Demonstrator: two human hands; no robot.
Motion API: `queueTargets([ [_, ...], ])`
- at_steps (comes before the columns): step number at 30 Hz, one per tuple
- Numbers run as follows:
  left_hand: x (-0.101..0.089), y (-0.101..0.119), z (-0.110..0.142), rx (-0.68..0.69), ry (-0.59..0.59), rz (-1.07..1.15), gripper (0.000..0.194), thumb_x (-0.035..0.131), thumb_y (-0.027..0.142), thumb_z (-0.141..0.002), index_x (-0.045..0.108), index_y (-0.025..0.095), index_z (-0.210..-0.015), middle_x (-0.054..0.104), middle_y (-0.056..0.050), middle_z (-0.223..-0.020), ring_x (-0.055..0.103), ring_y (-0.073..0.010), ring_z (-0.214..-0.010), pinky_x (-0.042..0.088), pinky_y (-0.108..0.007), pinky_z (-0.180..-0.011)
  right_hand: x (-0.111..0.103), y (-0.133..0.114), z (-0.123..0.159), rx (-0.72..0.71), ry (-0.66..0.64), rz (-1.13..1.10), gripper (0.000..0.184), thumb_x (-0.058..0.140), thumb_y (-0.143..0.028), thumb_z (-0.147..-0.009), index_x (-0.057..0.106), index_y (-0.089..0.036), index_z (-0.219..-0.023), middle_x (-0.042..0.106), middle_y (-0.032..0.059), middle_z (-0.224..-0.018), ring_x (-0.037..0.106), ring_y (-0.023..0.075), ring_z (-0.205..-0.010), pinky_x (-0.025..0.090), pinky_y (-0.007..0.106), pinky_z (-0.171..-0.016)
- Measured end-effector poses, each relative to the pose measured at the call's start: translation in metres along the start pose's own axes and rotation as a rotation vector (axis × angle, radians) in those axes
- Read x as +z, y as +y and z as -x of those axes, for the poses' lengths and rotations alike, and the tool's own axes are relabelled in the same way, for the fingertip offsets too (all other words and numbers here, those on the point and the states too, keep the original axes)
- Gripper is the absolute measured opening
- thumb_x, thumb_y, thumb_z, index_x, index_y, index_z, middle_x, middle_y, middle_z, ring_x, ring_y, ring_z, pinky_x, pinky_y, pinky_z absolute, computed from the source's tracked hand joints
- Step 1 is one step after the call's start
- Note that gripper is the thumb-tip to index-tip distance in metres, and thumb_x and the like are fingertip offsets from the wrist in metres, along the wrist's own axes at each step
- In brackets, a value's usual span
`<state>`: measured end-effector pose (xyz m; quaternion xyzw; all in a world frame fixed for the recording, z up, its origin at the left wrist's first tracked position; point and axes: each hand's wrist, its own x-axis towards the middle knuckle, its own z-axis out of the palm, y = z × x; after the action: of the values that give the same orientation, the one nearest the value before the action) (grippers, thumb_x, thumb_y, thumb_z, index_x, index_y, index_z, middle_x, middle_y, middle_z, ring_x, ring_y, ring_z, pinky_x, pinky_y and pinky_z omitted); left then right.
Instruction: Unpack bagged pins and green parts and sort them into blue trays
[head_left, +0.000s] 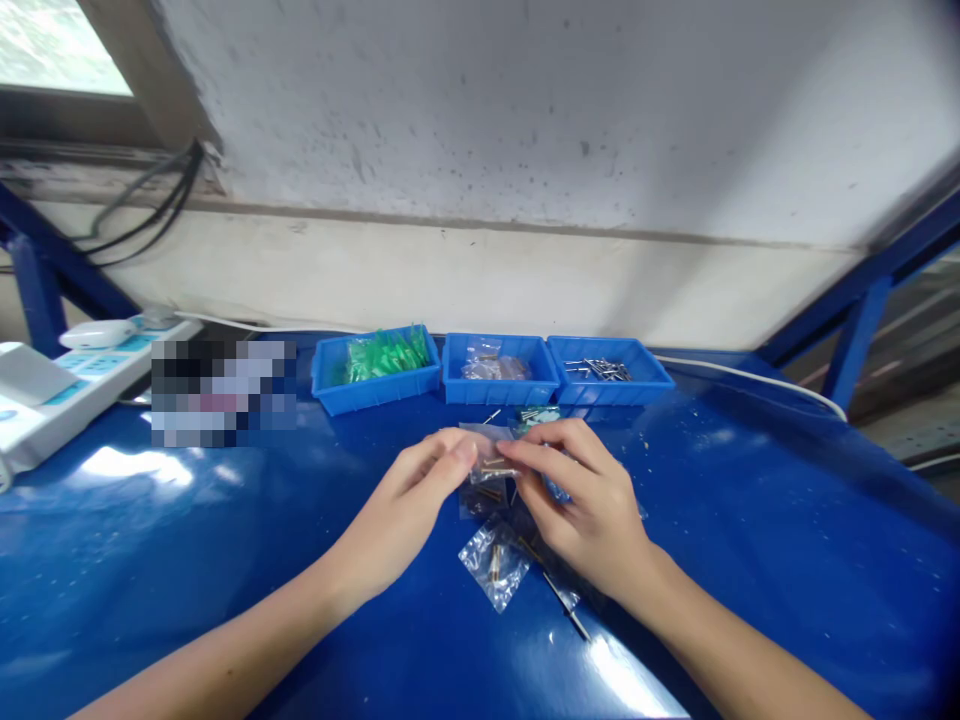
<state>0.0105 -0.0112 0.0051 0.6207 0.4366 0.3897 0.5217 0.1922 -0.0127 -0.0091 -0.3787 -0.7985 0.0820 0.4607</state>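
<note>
Between my two hands is a small clear plastic bag (pixel 491 462) with a few brass-coloured screws in it. My left hand (pixel 427 480) pinches its left edge between thumb and fingers. On the bag's right side, the fingers of my right hand (pixel 581 495) are closed on it. Below lie more clear bags, one with brass-coloured pieces (pixel 495 563) and another with dark screws (pixel 484 497) just under the held bag. A thin metal rod (pixel 568 607) rests near my right wrist. A green-tinted bag (pixel 536 415) sits behind my right fingers, partly hidden.
Three blue bins stand along the wall: one with green bags (pixel 386 353), one with clear bags (pixel 495 367), one with loose metal screws or rivets (pixel 606 370). A white power strip (pixel 82 385) lies at the left, beside a blurred-out patch. A white cable (pixel 757 375) runs behind the blue table.
</note>
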Motion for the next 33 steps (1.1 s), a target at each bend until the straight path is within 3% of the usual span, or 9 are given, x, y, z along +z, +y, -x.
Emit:
queueTargets([
  [3,0.000,0.001,-0.001,-0.032,-0.005,0.017,0.016,0.051,0.033,-0.088,0.060,0.020,-0.088,0.060,-0.001,-0.085,0.055,-0.0154,-0.081,0.044,-0.028,-0.074,0.001,0.001,0.001,0.076,-0.041,-0.069,0.039,0.048,-0.004,-0.080,0.060,-0.026,-0.111,0.054,0.0069,-0.098,0.054,0.0185,-0.089,0.047,0.036,-0.075],
  [7,-0.002,-0.003,-0.002,0.128,0.114,-0.250,0.009,0.053,0.023,-0.086,0.061,0.020,-0.089,0.060,-0.002,-0.091,0.056,-0.0165,-0.084,0.043,-0.029,-0.073,0.000,0.003,-0.002,0.425,-0.110,-0.470,0.041,0.053,-0.013,-0.080,0.050,-0.025,-0.119,0.055,0.0038,-0.092,0.055,0.0166,-0.084,0.047,0.034,-0.076],
  [10,-0.003,-0.006,-0.001,0.292,0.170,-0.393,0.011,0.053,0.018,-0.085,0.063,0.021,-0.087,0.056,-0.003,-0.093,0.055,-0.0168,-0.090,0.043,-0.030,-0.078,0.001,0.003,-0.005,0.670,-0.215,-0.872,0.026,0.052,-0.033,-0.086,0.055,-0.021,-0.109,0.058,0.0003,-0.074,0.056,0.0144,-0.071,0.045,0.030,-0.069],
  [12,-0.003,-0.008,0.001,0.382,0.179,-0.432,0.014,0.051,0.015,-0.085,0.064,0.022,-0.086,0.052,-0.004,-0.097,0.053,-0.0173,-0.096,0.043,-0.032,-0.084,0.003,0.001,-0.007,0.780,-0.246,-1.053,0.031,0.046,-0.045,-0.088,0.060,-0.020,-0.101,0.059,0.0008,-0.067,0.056,0.0141,-0.065,0.044,0.029,-0.064],
  [15,-0.001,-0.011,0.003,0.469,0.149,-0.470,0.018,0.051,0.011,-0.083,0.064,0.023,-0.081,0.044,-0.005,-0.108,0.048,-0.0192,-0.105,0.043,-0.034,-0.088,0.006,-0.003,-0.007,0.852,-0.241,-1.144,0.026,0.060,-0.042,-0.081,0.064,-0.020,-0.092,0.059,0.0002,-0.067,0.054,0.0121,-0.061,0.044,0.027,-0.060],
  [21,0.000,-0.012,0.001,0.398,0.127,-0.480,0.026,0.047,0.008,-0.083,0.065,0.026,-0.090,0.042,-0.005,-0.112,0.044,-0.0200,-0.110,0.040,-0.037,-0.094,0.007,-0.003,-0.006,0.736,-0.090,-0.816,0.012,0.066,-0.029,-0.076,0.063,-0.020,-0.083,0.061,-0.0013,-0.069,0.056,0.0110,-0.061,0.046,0.026,-0.060],
  [26,0.000,-0.007,-0.003,0.082,-0.028,-0.131,0.020,0.046,0.026,-0.089,0.064,0.022,-0.095,0.055,-0.005,-0.099,0.053,-0.0191,-0.093,0.045,-0.031,-0.078,0.004,0.001,-0.002,0.284,-0.008,-0.262,0.013,0.058,-0.014,-0.081,0.064,-0.022,-0.091,0.065,0.0034,-0.085,0.060,0.0157,-0.078,0.049,0.032,-0.071],
  [29,0.002,-0.004,-0.003,-0.014,0.002,0.023,0.026,0.046,0.037,-0.090,0.064,0.019,-0.086,0.058,-0.004,-0.089,0.052,-0.0178,-0.087,0.042,-0.029,-0.075,0.004,-0.001,0.001,0.071,-0.018,-0.118,0.023,0.055,-0.008,-0.082,0.064,-0.022,-0.097,0.061,0.0054,-0.090,0.058,0.0167,-0.084,0.049,0.032,-0.073],
  [33,0.002,-0.002,-0.005,-0.112,0.066,0.044,0.017,0.056,0.032,-0.084,0.065,0.018,-0.082,0.060,-0.003,-0.088,0.052,-0.0172,-0.084,0.040,-0.028,-0.074,0.006,-0.005,0.002,0.070,-0.026,-0.052,0.026,0.054,-0.008,-0.081,0.064,-0.022,-0.100,0.049,0.0093,-0.109,0.052,0.0202,-0.102,0.047,0.035,-0.081],
])
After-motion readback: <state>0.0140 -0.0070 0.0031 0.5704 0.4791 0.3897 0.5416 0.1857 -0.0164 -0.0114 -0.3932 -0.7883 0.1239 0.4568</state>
